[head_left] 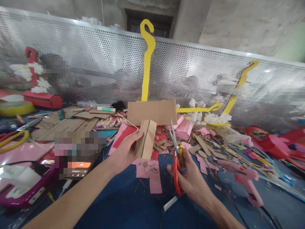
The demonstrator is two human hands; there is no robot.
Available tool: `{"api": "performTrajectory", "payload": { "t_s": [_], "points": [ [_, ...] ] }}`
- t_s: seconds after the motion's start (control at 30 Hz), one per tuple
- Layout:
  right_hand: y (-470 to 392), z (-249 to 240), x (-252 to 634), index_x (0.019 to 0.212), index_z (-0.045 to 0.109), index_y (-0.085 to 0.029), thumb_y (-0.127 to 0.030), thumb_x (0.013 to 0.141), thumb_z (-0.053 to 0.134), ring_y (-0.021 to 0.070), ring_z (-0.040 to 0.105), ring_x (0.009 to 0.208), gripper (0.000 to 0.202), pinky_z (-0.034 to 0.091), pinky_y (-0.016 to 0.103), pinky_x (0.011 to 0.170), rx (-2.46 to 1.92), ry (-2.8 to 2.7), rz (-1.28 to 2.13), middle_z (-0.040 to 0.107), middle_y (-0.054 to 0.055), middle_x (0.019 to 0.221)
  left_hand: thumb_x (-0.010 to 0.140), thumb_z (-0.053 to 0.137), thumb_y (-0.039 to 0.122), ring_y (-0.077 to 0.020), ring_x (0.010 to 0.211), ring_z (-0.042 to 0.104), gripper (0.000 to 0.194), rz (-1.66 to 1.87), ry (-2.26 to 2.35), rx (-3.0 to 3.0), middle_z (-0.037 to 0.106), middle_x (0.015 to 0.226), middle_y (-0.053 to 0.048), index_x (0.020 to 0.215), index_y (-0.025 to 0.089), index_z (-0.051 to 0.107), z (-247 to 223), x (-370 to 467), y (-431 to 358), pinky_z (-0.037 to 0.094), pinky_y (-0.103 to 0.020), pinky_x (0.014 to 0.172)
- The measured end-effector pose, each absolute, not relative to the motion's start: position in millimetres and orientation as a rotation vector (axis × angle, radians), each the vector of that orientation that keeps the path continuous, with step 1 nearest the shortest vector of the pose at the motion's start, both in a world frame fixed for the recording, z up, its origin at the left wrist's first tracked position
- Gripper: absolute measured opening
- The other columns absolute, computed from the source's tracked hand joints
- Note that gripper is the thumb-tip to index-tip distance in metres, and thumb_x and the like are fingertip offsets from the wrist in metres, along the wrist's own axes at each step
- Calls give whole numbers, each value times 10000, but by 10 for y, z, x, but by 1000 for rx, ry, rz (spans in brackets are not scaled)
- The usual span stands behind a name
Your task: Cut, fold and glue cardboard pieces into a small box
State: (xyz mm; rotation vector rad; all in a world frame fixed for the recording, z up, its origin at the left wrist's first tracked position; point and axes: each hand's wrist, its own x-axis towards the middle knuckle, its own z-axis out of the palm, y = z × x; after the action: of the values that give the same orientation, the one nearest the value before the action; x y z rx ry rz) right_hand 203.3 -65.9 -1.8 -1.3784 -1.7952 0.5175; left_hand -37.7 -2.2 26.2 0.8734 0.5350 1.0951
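Observation:
A folded piece of brown cardboard is in my left hand, its fingers closed on the left edge. My right hand grips scissors with red and yellow handles; the blades point up and stand slightly apart, to the right of the cardboard. Just behind, a cardboard box bears a tall yellow hook-shaped piece. Below the held cardboard, pink paper lies on the blue table with small scraps on it.
A pink glue gun lies at the right, a purple device at the left. Yellow tape, cardboard strips and a red box are at the back left. A perforated metal panel stands behind the table.

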Motion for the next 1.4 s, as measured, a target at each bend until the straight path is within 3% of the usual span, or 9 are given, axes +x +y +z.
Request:
{"api": "performTrajectory", "payload": {
  "t_s": [0.27,0.43,0.63,0.77,0.93,1.03,1.23,1.4],
  "points": [
    [-663,-26,2032,1073,491,-235,-410,910,667,187,556,779,297,486,300,705,-1393,-1812,483,584,2,909,915,696,449,-241,869,682,465,1046,509,830,749,1098,-143,1276,157,680,272,-383,-59,559,-367,746],
    [-658,2,2029,994,524,-243,-421,944,654,180,560,762,226,475,288,686,-1330,-1690,676,595,-3,866,873,761,348,-222,842,666,359,1051,536,872,736,1081,-148,1171,158,702,237,-390,-67,538,-326,680],
    [-631,19,2030,955,565,-233,-498,968,646,146,524,654,277,446,256,591,-1169,-1494,933,571,-19,758,910,627,399,-221,765,649,353,960,325,802,735,1105,-179,1161,157,688,267,-407,-51,546,-361,637],
    [-599,-15,2061,960,604,-219,-520,939,694,121,482,577,315,370,235,505,-1207,-1450,949,593,-20,704,925,599,395,-235,778,671,327,954,295,770,747,1026,-158,1141,165,685,276,-415,-27,551,-351,626],
    [-604,8,2049,855,599,-204,-513,853,793,85,389,500,365,296,216,450,-1220,-1416,1017,510,-59,612,926,592,386,-226,722,675,303,937,278,734,730,846,-115,1076,143,697,285,-425,-31,547,-326,611],
    [-617,18,2038,853,592,-204,-525,856,785,80,371,496,374,304,212,450,-1206,-1397,1067,462,-75,611,939,565,397,-202,676,667,357,889,255,736,756,982,-163,1138,126,684,315,-441,-47,540,-311,594],
    [-591,-12,2047,962,666,-201,-514,829,813,119,472,617,371,390,229,531,-1180,-1411,987,548,-29,728,970,527,421,-202,653,675,462,833,268,737,728,1177,-223,1316,128,613,366,-436,-81,524,-312,551],
    [-546,-60,2076,1012,662,-209,-526,865,774,134,503,639,367,430,250,574,-1139,-1412,982,554,-26,747,973,608,374,-256,767,733,582,881,410,772,718,1187,-145,1521,329,416,357,-406,-99,558,-348,585]
  ]
}}
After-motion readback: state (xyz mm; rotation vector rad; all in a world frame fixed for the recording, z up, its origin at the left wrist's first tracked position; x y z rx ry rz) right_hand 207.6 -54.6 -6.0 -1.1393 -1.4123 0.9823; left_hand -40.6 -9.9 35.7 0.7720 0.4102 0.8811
